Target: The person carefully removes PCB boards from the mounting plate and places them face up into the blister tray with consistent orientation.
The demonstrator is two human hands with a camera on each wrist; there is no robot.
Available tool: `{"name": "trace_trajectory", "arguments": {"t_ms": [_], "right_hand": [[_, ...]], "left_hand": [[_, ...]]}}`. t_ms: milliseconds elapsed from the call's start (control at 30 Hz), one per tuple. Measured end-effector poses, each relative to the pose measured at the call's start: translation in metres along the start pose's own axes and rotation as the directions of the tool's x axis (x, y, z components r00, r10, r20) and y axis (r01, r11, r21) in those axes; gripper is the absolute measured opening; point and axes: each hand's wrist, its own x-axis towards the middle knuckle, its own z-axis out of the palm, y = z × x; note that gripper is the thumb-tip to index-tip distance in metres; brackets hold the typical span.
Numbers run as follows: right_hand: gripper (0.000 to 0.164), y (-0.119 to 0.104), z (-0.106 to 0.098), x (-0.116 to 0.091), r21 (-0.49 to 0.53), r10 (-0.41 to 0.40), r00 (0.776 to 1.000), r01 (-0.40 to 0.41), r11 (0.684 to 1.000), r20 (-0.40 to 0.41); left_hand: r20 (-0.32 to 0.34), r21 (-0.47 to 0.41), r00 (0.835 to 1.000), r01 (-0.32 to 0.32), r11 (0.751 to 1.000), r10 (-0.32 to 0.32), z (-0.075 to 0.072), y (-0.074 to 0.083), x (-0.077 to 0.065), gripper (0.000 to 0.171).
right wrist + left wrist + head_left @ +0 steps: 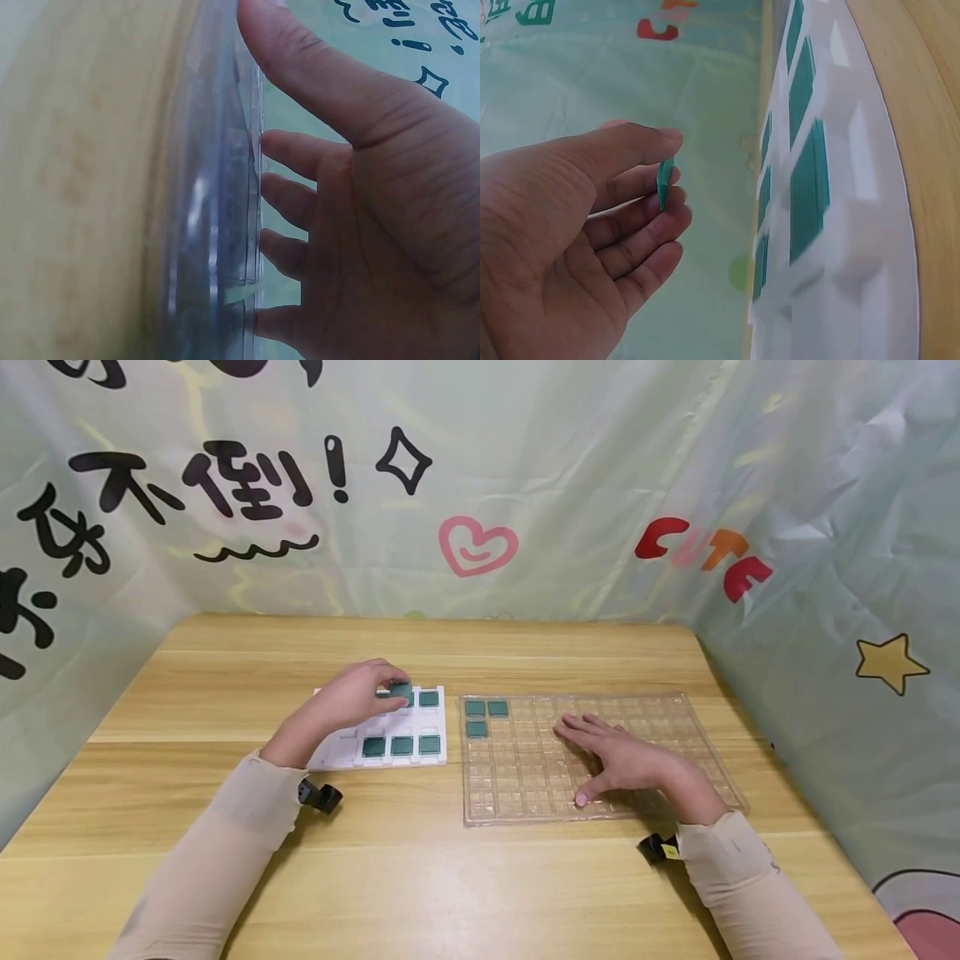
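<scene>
My left hand [358, 695] pinches a small green circuit board [401, 692] between thumb and fingers, above the back row of a white tray [390, 723]. In the left wrist view the same board [664, 178] is seen edge-on, apart from the tray. More green boards [402, 746] sit in that tray's front and back rows. To the right lies a clear plastic tray [525, 777] with many small compartments; three green boards [476, 708] fill its back left corner. My right hand [618, 756] rests on this tray with fingers spread, its fingertips [281, 150] touching the plastic.
Both trays lie side by side on a wooden table [420, 877], a narrow gap between them. A printed cloth [570, 468] hangs behind the table and along its sides. Each wrist carries a small black camera [321, 797].
</scene>
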Motion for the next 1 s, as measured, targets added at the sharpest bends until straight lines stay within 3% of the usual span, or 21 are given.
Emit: {"name": "trace_trajectory", "arguments": {"t_ms": [1000], "right_hand": [[0.114, 0.001, 0.0, 0.001, -0.007, 0.011, 1.0, -0.011, 1.0, 0.004]], "left_hand": [[0.056, 0.004, 0.995, -0.087, 0.996, 0.087, 0.016, 0.038, 0.032, 0.039]]}}
